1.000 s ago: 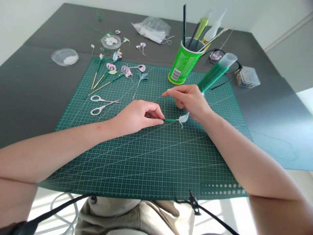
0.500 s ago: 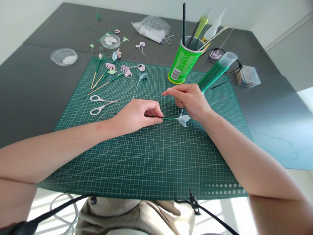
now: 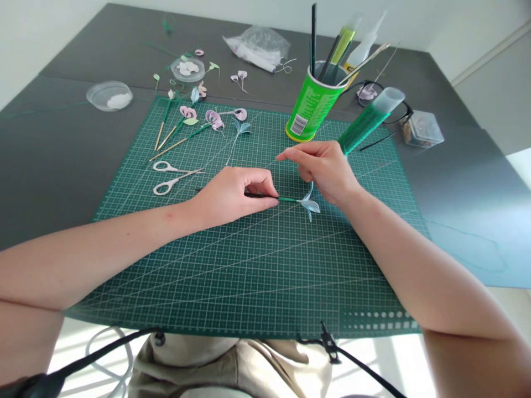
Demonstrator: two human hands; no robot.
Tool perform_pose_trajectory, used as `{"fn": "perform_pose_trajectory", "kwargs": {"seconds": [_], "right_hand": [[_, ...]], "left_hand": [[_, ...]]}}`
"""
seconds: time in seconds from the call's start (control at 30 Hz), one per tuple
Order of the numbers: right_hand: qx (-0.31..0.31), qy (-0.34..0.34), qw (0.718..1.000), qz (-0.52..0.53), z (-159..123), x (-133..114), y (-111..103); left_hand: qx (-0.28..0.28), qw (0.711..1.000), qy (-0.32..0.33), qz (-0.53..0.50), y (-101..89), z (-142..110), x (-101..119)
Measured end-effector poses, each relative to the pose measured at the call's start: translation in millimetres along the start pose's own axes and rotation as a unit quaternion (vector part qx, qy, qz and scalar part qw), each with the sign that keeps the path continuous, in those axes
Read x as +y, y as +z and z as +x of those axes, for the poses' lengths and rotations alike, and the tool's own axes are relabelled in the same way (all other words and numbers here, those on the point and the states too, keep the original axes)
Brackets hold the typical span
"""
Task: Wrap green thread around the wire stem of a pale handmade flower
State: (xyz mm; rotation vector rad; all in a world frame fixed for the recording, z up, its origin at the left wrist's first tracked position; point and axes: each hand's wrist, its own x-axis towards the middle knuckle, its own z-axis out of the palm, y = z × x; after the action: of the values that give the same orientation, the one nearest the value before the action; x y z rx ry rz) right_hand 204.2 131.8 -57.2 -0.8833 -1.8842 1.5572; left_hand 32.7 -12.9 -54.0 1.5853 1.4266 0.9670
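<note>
My left hand (image 3: 238, 193) pinches a thin dark stem between thumb and fingertips. The stem lies level; its right part (image 3: 287, 199) is wrapped in green, and a pale blue flower (image 3: 310, 207) opens at that end. Behind my palm the rest of the stem is partly hidden. Up and to the right, my right hand (image 3: 326, 168) has thumb and index finger pressed together on a fine thread (image 3: 271, 163) that slants down toward my left hand. The flower sits just below my right wrist, apart from it. Both hands hover over a green cutting mat (image 3: 265, 271).
White-handled scissors (image 3: 166, 188) lie left of my left hand. Beyond are finished flowers on sticks (image 3: 174, 146) and a loose blue flower (image 3: 240, 128). A green can (image 3: 313, 108) of tools, a green thread tube (image 3: 369, 121), glasses (image 3: 409, 110) and a clear box (image 3: 423, 130) stand right.
The flower has turned about its stem, its petals now pointing differently. More of the dark stem shows behind my left fingers. Both hands stay nearly in place.
</note>
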Motion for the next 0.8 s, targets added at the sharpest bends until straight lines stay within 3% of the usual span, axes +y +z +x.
{"fn": "perform_pose_trajectory", "kwargs": {"seconds": [0.47, 0.8], "right_hand": [[0.009, -0.095, 0.995, -0.016, -5.1, -5.2, -4.5], [-0.018, -0.075, 0.997, -0.031, -0.3, -0.4, -6.0]], "left_hand": [[0.001, 0.999, -0.037, 0.001, -1.4, 3.1, -1.8], [-0.018, 0.998, -0.049, -0.016, -2.6, 4.1, -2.9]]}}
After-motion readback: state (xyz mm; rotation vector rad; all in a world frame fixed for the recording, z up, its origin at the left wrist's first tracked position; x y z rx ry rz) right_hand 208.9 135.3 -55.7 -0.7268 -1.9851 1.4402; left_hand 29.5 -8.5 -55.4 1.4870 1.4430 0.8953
